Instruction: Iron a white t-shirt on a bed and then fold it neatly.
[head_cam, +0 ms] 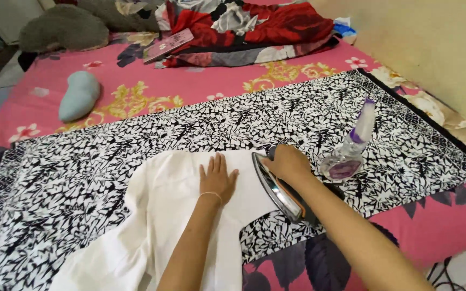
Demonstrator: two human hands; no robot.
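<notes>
The left hand [218,178] lies flat, fingers spread, on the white garment [157,226]. Just beside the garment's far edge, the right hand [287,164] grips the iron [279,188], tipped on its side. A spray bottle [351,148] stands beyond; black-and-white cloth [82,178] stretches open leftward.

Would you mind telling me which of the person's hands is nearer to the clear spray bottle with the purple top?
Right. The right hand grips the iron just left of the spray bottle; the left hand lies flat on the white cloth, farther left.
</notes>
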